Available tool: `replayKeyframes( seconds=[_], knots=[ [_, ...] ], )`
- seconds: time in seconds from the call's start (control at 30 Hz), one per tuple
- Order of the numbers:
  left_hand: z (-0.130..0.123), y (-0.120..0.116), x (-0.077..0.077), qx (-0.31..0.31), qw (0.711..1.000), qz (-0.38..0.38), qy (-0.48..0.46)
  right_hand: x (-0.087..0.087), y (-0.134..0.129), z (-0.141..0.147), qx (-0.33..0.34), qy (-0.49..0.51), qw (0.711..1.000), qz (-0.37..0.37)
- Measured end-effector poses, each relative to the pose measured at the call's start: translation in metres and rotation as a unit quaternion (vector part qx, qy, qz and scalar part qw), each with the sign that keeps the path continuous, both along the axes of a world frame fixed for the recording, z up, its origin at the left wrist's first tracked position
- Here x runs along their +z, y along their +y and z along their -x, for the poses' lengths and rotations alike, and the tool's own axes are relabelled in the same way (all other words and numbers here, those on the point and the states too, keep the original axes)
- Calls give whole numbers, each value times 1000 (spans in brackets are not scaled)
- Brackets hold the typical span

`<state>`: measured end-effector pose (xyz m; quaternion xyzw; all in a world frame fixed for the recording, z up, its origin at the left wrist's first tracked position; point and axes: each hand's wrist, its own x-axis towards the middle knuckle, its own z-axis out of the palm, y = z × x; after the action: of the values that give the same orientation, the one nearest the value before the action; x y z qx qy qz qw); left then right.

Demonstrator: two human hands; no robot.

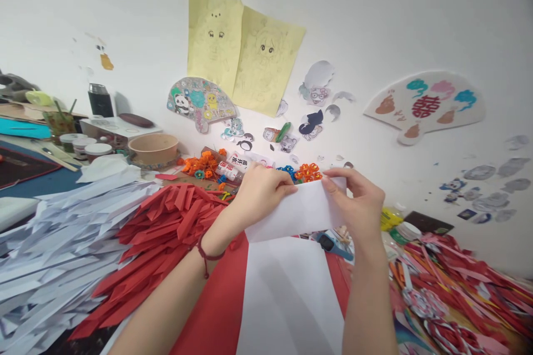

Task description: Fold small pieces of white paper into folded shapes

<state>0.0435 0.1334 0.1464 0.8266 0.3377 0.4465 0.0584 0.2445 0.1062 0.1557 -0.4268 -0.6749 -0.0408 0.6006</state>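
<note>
Head view: left hand [266,191] and right hand [353,199] each pinch the top edge of white paper [297,213], thumbs toward the viewer. Relative to that paper: red strips [175,222] left, yellow drawings [245,50] above on wall, pink-red ribbons [466,283] right.

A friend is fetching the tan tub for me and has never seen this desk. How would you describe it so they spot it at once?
Find the big pile of red paper strips, then look just beyond it towards the wall. The tan tub is round and open-topped, wider than the white-lidded jars to its left.
</note>
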Motion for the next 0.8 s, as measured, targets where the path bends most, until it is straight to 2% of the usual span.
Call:
replayKeyframes(
  seconds=[0.17,0.3,0.5,0.67,0.8],
  knots=[
    [-3,-1,-1,57,996,-56,51,6,-7,6,-82,-204,976,0],
    [-6,-2,-3,80,987,-104,89,7,-8,13,-67,-286,956,18],
    [-11,-1,-7,109,970,-172,135,3,-4,18,-32,-311,949,39],
    [-10,2,-10,105,973,-163,127,-2,2,17,-86,-305,948,43],
    [-7,5,-9,116,972,-162,121,-4,4,12,-129,-293,947,17]
  ],
)
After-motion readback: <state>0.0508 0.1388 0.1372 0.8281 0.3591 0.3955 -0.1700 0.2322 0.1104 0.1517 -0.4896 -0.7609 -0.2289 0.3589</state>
